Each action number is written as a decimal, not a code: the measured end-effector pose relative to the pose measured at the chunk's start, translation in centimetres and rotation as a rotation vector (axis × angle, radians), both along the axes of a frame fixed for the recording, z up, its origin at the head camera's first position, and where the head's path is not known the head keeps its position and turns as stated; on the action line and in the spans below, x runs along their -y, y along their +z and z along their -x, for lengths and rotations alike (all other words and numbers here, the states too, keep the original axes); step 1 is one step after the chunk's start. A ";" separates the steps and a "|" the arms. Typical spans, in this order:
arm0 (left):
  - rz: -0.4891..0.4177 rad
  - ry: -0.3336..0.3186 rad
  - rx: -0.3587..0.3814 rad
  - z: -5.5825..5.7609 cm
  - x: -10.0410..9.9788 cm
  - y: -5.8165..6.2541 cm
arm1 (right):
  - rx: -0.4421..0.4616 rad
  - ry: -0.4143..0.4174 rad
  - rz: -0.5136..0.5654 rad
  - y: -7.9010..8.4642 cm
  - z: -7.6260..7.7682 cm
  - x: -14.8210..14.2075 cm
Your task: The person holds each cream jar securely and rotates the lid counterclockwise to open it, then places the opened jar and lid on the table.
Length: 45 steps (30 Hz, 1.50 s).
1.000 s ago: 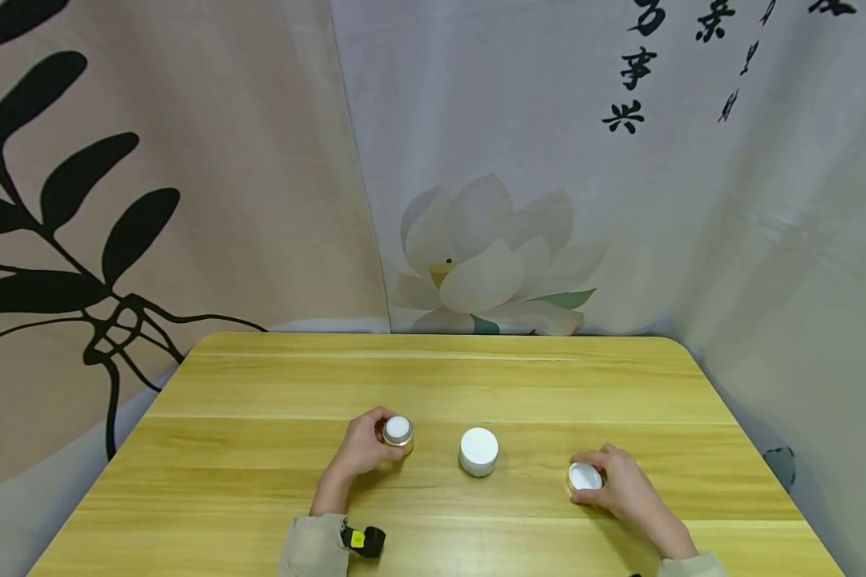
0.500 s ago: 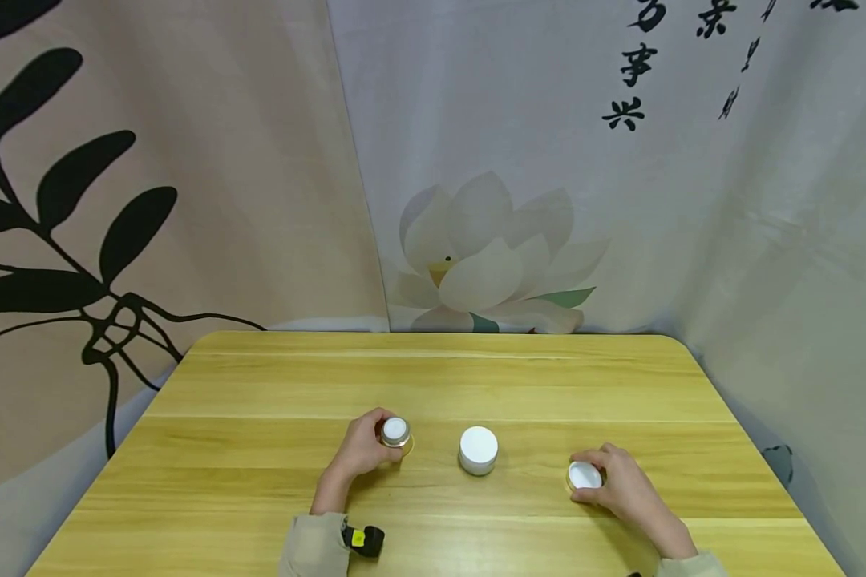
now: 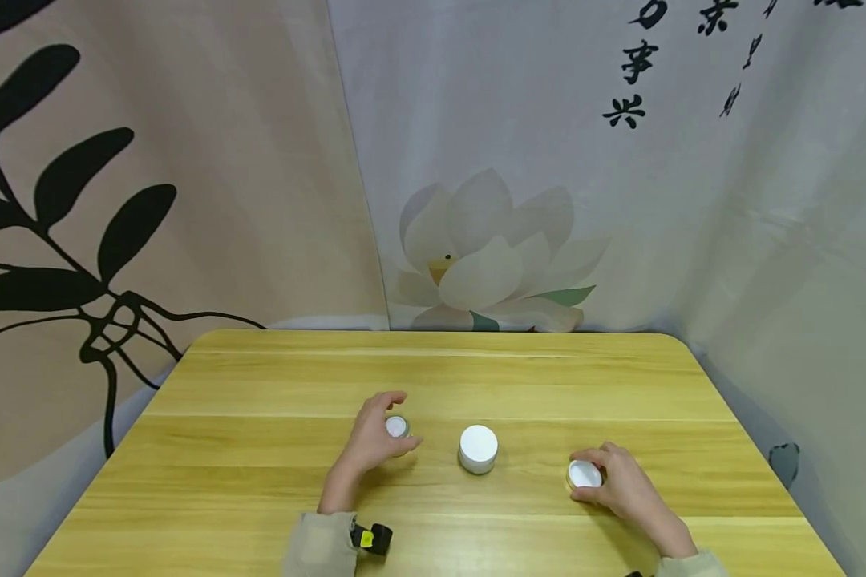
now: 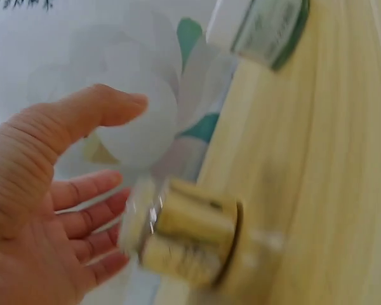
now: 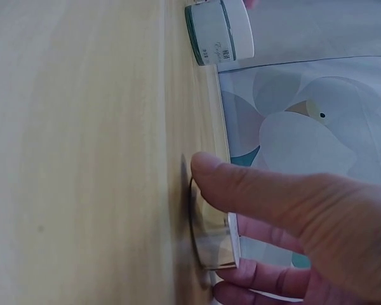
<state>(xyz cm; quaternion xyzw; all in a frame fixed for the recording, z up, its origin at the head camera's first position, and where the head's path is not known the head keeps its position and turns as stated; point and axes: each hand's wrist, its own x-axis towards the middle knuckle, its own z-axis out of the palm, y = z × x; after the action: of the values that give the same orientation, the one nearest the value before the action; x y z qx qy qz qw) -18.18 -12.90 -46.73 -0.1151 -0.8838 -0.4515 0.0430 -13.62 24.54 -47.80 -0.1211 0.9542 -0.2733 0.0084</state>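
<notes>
My left hand (image 3: 370, 437) is spread around a small jar (image 3: 397, 426) with a white top, its thumb and fingers apart from it. In the left wrist view the jar (image 4: 190, 232) looks gold-sided with a clear neck, standing on the wooden table (image 4: 343, 165), somewhat blurred. With thumb and fingers, my right hand (image 3: 617, 482) pinches a shallow, round gold lid (image 3: 584, 475), white on the upper face. That lid (image 5: 213, 236) sits on the tabletop in the right wrist view, partly hidden by the thumb.
Between the hands stands a larger white-capped jar (image 3: 479, 449); its label and green base show in the right wrist view. A printed cloth (image 3: 491, 160) hangs behind the table's far edge. A black strap device (image 3: 374, 538) is on the left wrist.
The left hand has let go of the small jar; its thumb and fingers have spread apart. The right hand and the lid stay where they were.
</notes>
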 end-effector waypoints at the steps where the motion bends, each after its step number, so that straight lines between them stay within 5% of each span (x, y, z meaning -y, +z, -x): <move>1: -0.006 -0.007 -0.021 -0.1 -0.4 0.3 | -0.001 0.000 0.001 0.0 0.0 0.0; 7: -0.094 -0.146 -0.066 -0.1 -3.1 1.0 | 0.004 -0.011 -0.002 0.0 -0.1 0.0; 15: -0.071 -0.289 0.016 -0.3 -6.1 0.1 | 0.003 -0.009 0.011 -0.1 -0.1 0.0; 29: 0.038 -0.300 0.090 -0.3 -7.5 -2.4 | 0.020 0.000 0.019 -0.1 0.0 -0.2; 45: 0.044 -0.287 0.080 0.0 -7.7 -3.0 | 0.021 -0.005 0.012 0.0 -0.1 -0.1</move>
<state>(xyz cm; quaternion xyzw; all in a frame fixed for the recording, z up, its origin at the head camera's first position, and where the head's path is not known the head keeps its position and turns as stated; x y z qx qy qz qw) -18.16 -5.18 -49.75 -0.2230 -0.8690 -0.4377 -0.0595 -13.56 24.60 -47.78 -0.1158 0.9527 -0.2804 0.0171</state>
